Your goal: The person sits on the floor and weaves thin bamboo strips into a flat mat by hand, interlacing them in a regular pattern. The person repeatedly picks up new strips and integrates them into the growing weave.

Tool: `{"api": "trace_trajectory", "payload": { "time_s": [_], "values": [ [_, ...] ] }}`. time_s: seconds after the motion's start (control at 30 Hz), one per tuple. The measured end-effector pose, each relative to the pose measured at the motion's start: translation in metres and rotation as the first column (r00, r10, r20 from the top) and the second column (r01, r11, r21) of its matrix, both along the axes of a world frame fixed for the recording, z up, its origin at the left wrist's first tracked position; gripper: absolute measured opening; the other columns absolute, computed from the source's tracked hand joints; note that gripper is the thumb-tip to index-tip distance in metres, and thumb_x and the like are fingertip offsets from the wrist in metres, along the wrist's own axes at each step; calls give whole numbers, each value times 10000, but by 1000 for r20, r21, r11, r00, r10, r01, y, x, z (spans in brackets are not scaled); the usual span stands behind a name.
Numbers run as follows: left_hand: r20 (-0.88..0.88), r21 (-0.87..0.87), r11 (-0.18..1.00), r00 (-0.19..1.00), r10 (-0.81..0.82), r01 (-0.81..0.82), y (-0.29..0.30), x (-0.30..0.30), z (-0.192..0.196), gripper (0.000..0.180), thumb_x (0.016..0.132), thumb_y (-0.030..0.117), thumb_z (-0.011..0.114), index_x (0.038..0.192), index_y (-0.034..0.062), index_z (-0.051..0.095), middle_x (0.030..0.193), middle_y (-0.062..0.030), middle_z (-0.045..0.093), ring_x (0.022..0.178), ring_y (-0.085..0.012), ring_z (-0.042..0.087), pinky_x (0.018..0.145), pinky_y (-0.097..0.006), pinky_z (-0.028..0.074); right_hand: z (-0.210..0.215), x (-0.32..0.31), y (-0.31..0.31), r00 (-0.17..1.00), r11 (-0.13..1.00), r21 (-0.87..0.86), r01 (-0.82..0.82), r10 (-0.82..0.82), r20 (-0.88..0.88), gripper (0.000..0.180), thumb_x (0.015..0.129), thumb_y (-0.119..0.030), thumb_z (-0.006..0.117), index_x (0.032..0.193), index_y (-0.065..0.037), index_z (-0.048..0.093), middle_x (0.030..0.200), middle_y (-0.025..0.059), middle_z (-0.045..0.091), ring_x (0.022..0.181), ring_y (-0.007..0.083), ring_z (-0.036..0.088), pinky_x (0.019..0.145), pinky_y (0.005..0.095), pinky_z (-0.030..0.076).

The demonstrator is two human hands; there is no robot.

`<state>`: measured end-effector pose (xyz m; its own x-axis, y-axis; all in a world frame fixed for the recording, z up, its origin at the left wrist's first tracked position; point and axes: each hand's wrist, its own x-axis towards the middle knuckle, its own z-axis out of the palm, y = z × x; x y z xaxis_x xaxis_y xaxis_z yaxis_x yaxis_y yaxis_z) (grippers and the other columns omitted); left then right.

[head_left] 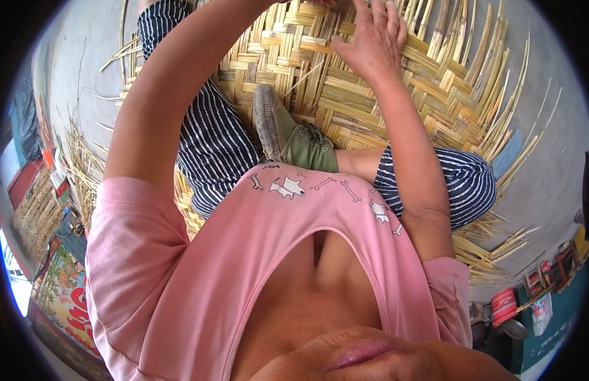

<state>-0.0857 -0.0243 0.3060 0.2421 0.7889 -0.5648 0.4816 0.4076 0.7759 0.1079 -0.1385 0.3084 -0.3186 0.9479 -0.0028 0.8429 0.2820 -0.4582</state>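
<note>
A large mat (358, 95) of flat, straw-coloured split strips lies under and in front of my crossed legs, woven in a criss-cross pattern. Long unwoven strip ends (491, 57) fan out along its right side. My right hand (374, 41) rests on the far part of the weave, fingers stretched and apart, the fingertips close to the top edge. My left hand (313, 2) reaches to the same area, just left of the right one. Only a sliver of it shows at the top edge, so its grip is hidden.
My green canvas shoe (307, 147) sits on the mat. Loose strips (81, 165) lie on the grey floor (542, 165) at the left. A red bucket (504, 306) stands at the lower right near shelves. A colourful printed panel (66, 298) is at the lower left.
</note>
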Motion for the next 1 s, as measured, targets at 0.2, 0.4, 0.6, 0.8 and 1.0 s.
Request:
{"api": "trace_trajectory", "payload": {
  "time_s": [0.2, 0.4, 0.6, 0.8, 1.0],
  "values": [
    [39, 130, 979, 988, 152, -155, -16, 32, -12, 89, 930, 54, 722, 987, 5, 676, 773, -95, 709, 658, -177, 701, 565, -305, 568, -15, 5, 5, 998, 998, 22, 58, -58, -7, 1054, 701, -415, 906, 1542, -59, 382, 1624, 175, 329, 1554, 354, 192, 1276, 513, 108],
    [115, 271, 907, 947, 301, -321, -41, 23, -26, 120, 927, 57, 721, 1020, 1, 670, 752, -87, 697, 623, -161, 672, 556, -309, 549, -10, -3, 3, 999, 999, -8, 37, -37, -2, 998, 767, -422, 877, 1558, -84, 370, 1635, 161, 315, 1560, 342, 182, 1280, 514, 102],
    [164, 531, 728, 895, 414, -434, -38, -4, -29, 190, 904, 40, 724, 1074, -32, 675, 774, -78, 698, 664, -146, 668, 581, -302, 548, -25, -5, 5, 997, 998, 60, 13, -17, 72, 961, 812, -437, 854, 1559, -77, 368, 1653, 151, 282, 1566, 333, 163, 1283, 516, 85],
    [-559, 425, 856, 829, -8, 295, -81, -36, -27, 305, 796, 341, 836, 862, 50, 774, 799, -160, 746, 738, -274, 726, 690, -392, 574, -2, -11, 3, 994, 996, -14, 83, -82, 66, 986, 824, -513, 820, 1572, -82, 342, 1657, 146, 272, 1571, 323, 142, 1287, 507, 71],
    [-491, 372, 921, 866, 94, 111, -95, -20, -22, 294, 762, 339, 819, 823, 55, 773, 797, -178, 736, 757, -322, 722, 718, -417, 574, -5, -16, 3, 990, 994, -11, 106, -105, 91, 1045, 797, -495, 832, 1588, -69, 298, 1668, 167, 249, 1576, 330, 118, 1287, 502, 36]
  ]
}}
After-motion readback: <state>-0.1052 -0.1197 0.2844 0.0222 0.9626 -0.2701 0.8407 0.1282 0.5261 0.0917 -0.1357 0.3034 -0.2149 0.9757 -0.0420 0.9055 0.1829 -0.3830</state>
